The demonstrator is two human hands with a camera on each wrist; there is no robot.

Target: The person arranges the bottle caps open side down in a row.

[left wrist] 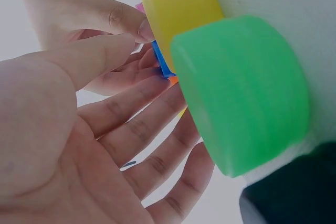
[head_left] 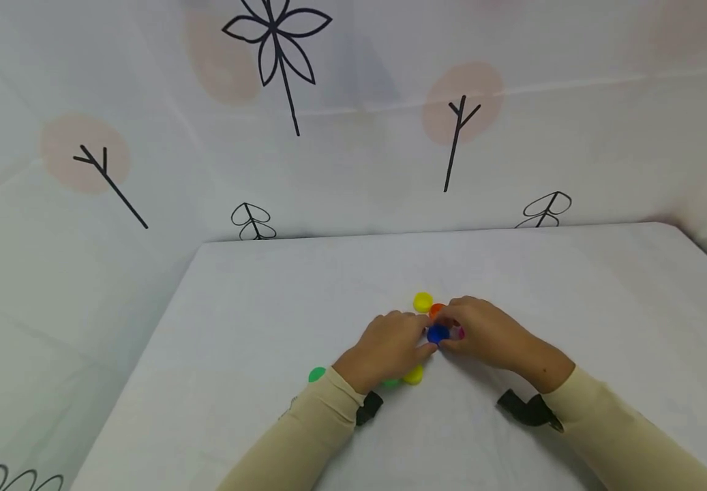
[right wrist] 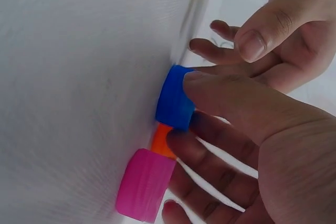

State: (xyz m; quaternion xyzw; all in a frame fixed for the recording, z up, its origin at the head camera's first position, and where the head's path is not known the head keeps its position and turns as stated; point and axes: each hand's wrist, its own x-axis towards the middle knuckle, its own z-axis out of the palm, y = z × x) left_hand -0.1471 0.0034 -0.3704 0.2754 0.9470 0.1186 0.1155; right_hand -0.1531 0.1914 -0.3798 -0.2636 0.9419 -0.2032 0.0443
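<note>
A short blue round piece, like a cap or small tub, sits between the two hands. My right hand pinches it, thumb on the near side and fingertips behind, as the right wrist view shows. My left hand reaches in from the other side with fingers fairly straight; its fingertips come up to the blue piece, and contact is hard to tell. A pink piece and an orange piece lie by the right fingers. Under the left hand are a green piece and a yellow piece.
Another yellow piece lies beyond the hands, and another green piece by the left sleeve. All rest on a white table. A patterned cloth hangs behind it. Dark straps stick out at both wrists.
</note>
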